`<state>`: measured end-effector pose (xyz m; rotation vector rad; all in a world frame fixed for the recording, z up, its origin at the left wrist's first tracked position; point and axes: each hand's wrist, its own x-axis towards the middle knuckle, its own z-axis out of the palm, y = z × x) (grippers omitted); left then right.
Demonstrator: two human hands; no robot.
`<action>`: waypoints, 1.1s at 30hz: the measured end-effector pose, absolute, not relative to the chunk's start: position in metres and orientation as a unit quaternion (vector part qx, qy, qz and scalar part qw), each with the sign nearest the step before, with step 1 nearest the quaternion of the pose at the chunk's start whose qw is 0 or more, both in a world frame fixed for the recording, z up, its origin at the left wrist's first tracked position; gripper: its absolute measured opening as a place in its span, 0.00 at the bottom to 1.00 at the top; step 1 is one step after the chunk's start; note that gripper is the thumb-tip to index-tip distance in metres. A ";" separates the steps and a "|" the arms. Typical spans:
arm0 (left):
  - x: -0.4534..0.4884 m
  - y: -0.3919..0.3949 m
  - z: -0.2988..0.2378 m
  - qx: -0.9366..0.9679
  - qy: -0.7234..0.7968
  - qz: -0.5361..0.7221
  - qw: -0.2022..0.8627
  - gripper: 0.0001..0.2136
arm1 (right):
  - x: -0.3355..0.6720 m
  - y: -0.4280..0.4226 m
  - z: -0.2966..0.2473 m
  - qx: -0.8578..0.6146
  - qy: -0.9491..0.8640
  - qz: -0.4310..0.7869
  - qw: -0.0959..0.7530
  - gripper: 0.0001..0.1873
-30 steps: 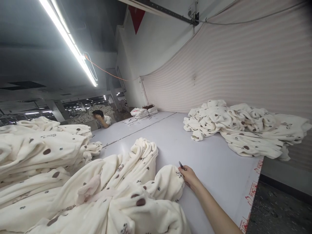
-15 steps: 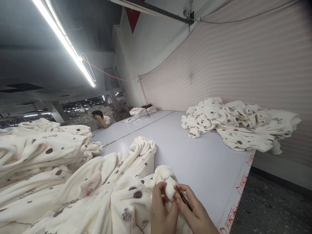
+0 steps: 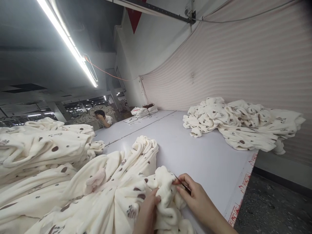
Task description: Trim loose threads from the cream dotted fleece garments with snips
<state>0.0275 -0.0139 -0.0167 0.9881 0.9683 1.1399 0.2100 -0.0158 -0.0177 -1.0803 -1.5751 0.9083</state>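
A cream fleece garment (image 3: 117, 182) with brown spots lies bunched on the white table (image 3: 209, 162) in front of me. My left hand (image 3: 147, 213) pinches a fold of its edge near the bottom of the view. My right hand (image 3: 195, 198) holds small dark thread snips (image 3: 181, 182), their tip pointing at the same fold. Both hands meet at the garment's right edge.
A tall stack of the same garments (image 3: 41, 152) rises at the left. Another loose heap (image 3: 243, 125) lies at the table's far right, near the striped curtain. A person (image 3: 103, 118) sits at the far end beside folded white piles (image 3: 142, 112). The table edge and dark floor (image 3: 273, 208) are at right.
My right hand drew back from the table toward me with the snips. My left hand came into view and took hold of the garment's edge. The view shifted slightly.
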 end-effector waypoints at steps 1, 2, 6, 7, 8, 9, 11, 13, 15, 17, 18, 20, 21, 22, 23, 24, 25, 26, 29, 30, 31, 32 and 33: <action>0.028 -0.014 -0.017 0.420 0.393 0.498 0.649 0.15 | 0.209 -0.018 -0.018 -0.440 -0.650 0.387 0.483 0.07; 0.029 -0.015 -0.016 0.414 0.369 0.497 0.667 0.15 | 0.208 -0.020 -0.018 -0.435 -0.649 0.400 0.479 0.06; 0.032 -0.020 -0.011 0.422 0.337 0.491 0.683 0.14 | 0.198 -0.028 -0.016 -0.425 -0.646 0.393 0.498 0.07; 0.032 -0.021 -0.010 0.426 0.335 0.490 0.683 0.14 | 0.196 -0.029 -0.015 -0.426 -0.652 0.375 0.502 0.07; 0.031 -0.022 -0.008 0.427 0.332 0.491 0.683 0.14 | 0.193 -0.030 -0.014 -0.432 -0.660 0.354 0.502 0.08; 0.031 -0.022 -0.007 0.425 0.330 0.492 0.684 0.15 | 0.192 -0.031 -0.013 -0.440 -0.670 0.333 0.497 0.09; 0.030 -0.024 -0.005 0.412 0.324 0.496 0.693 0.16 | 0.192 -0.033 -0.012 -0.460 -0.690 0.295 0.475 0.10; 0.029 -0.025 -0.003 0.400 0.319 0.495 0.702 0.16 | 0.194 -0.034 -0.014 -0.475 -0.707 0.263 0.453 0.11; 0.029 -0.026 -0.002 0.391 0.319 0.491 0.711 0.15 | 0.196 -0.035 -0.016 -0.483 -0.715 0.236 0.447 0.12; 0.029 -0.027 -0.002 0.386 0.317 0.489 0.715 0.15 | 0.196 -0.034 -0.017 -0.492 -0.711 0.225 0.449 0.12; 0.029 -0.027 -0.002 0.384 0.317 0.489 0.716 0.15 | 0.196 -0.033 -0.018 -0.498 -0.704 0.226 0.453 0.12; 0.029 -0.027 -0.003 0.381 0.318 0.487 0.719 0.15 | 0.196 -0.031 -0.018 -0.506 -0.686 0.247 0.461 0.13; 0.029 -0.027 -0.003 0.379 0.318 0.485 0.721 0.16 | 0.196 -0.030 -0.018 -0.505 -0.677 0.263 0.467 0.14; 0.029 -0.026 -0.003 0.378 0.317 0.483 0.724 0.15 | 0.196 -0.030 -0.019 -0.502 -0.668 0.279 0.473 0.14; 0.029 -0.026 -0.004 0.376 0.314 0.482 0.727 0.15 | 0.197 -0.029 -0.019 -0.498 -0.660 0.294 0.479 0.14; 0.028 -0.025 -0.004 0.375 0.310 0.481 0.729 0.15 | 0.198 -0.030 -0.020 -0.493 -0.655 0.306 0.484 0.14; 0.028 -0.025 -0.005 0.374 0.306 0.480 0.732 0.14 | 0.199 -0.030 -0.021 -0.488 -0.654 0.313 0.486 0.14; 0.027 -0.025 -0.005 0.374 0.301 0.479 0.735 0.14 | 0.199 -0.031 -0.021 -0.481 -0.658 0.314 0.488 0.13; 0.025 -0.026 -0.005 0.377 0.296 0.481 0.734 0.14 | 0.200 -0.034 -0.021 -0.472 -0.670 0.299 0.489 0.13; 0.025 -0.026 -0.004 0.378 0.300 0.479 0.733 0.14 | 0.200 -0.035 -0.021 -0.474 -0.669 0.294 0.491 0.13; 0.024 -0.028 -0.003 0.379 0.308 0.475 0.732 0.14 | 0.199 -0.036 -0.020 -0.475 -0.667 0.292 0.494 0.13; 0.024 -0.029 -0.002 0.379 0.318 0.470 0.731 0.15 | 0.199 -0.037 -0.020 -0.472 -0.665 0.292 0.500 0.13; 0.024 -0.030 0.000 0.379 0.326 0.465 0.731 0.16 | 0.198 -0.038 -0.020 -0.465 -0.664 0.294 0.507 0.13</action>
